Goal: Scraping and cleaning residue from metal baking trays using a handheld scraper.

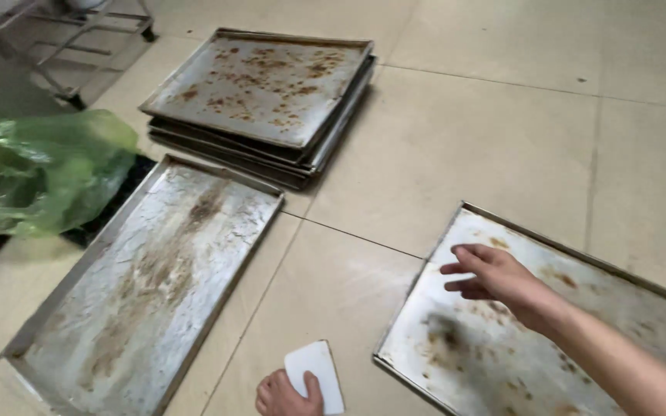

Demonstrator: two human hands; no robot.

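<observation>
While my right hand (495, 279) hovers over the near tray (626, 323), its fingers (460, 268) are stretched out flat and slightly spread, holding nothing; whether the palm actually touches the metal I cannot tell from this angle, though it seems to float just above the tray's left part. That tray lies on the tiled floor (456, 146) at my right, tilted in the view, its pale surface marked with brown baked-on spots and a dark smudge near the closest corner. My left hand (283, 394) sits at the bottom edge of the view, thumb pressed on a small white plastic scraper (316, 374), which it grips against the floor just beside the tray's left rim. To my left lies a second tray (156, 285), streaked with brown down its middle. Beyond it stands a stack of trays (264, 100), the top one speckled with rusty crumbs. A green plastic bag (40, 169) bulges at the left edge, touching the second tray's far corner.
</observation>
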